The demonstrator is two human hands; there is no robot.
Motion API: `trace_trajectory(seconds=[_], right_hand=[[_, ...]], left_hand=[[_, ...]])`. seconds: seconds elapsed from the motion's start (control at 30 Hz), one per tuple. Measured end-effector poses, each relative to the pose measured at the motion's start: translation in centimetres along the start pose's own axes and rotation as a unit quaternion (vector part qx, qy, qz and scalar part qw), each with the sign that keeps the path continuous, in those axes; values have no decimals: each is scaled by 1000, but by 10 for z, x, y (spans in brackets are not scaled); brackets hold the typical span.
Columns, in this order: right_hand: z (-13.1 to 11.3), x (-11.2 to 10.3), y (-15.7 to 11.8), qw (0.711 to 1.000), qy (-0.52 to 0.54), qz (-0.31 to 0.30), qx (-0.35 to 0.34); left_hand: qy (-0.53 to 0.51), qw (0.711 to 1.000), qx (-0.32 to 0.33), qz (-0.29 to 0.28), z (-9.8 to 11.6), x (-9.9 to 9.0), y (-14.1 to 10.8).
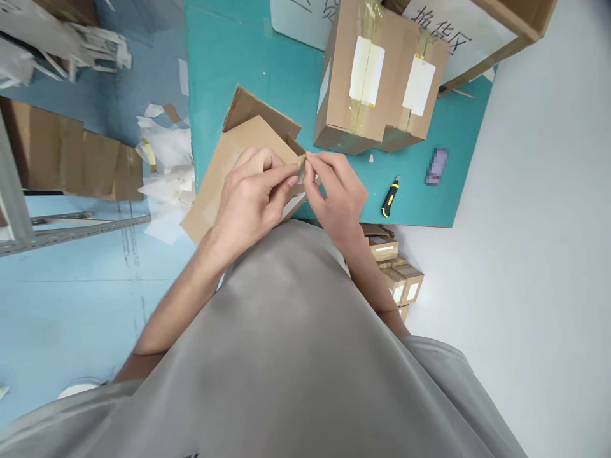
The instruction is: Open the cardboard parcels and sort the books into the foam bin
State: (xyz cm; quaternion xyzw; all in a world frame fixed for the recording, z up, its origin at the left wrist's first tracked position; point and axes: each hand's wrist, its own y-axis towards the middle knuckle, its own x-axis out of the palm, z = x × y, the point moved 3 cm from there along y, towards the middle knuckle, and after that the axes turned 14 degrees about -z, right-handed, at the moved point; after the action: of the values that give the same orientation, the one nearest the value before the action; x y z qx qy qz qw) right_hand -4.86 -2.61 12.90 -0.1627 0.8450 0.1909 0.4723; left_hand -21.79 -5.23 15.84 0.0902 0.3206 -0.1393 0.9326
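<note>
1. Brown cardboard box, open-topped and tilted (210,184), lying at the near edge of a flat green tabletop (229,51), in front of the person. A raised brown cardboard flap (262,109) stands out from its far end.
2. Small tan strip (301,163), at the box's right-hand edge; whether it is tape or a torn bit of cardboard cannot be told.
3. Left hand (252,194), resting over the box's upper panel, thumb and forefinger closed on the strip from one side.
4. Right hand (338,191), thumb and forefinger pinched together at the strip's other side, the remaining fingers curled.
5. Step in hand, as judged: fine two-handed work at the box's edge, probably peeling or parting the strip. The next move seems to call for a firm left pinch against a controlled pull by the right.
6. Black-and-yellow utility knife (390,198), lying to the right of the hands, touched by neither.
7. Two upright brown cartons sealed with clear tape (344,38), just beyond the hands, each bearing a white rectangular label (366,71).
8. Crumpled white paper scraps (167,146), left of the tabletop.
</note>
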Motion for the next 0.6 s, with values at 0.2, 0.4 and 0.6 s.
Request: trace_trajectory(seconds=[0.2,0.4,0.6], right_hand=[[-12,-33,-6,984,169,-37,35],[-4,-37,-32,988,152,-3,43],[12,-34,-39,962,246,-32,111]], left_hand=[[-41,998,-43,10,16,-4,-6],[-28,998,-49,3,32,-10,-12],[-30,998,-46,9,39,-7,-12]])
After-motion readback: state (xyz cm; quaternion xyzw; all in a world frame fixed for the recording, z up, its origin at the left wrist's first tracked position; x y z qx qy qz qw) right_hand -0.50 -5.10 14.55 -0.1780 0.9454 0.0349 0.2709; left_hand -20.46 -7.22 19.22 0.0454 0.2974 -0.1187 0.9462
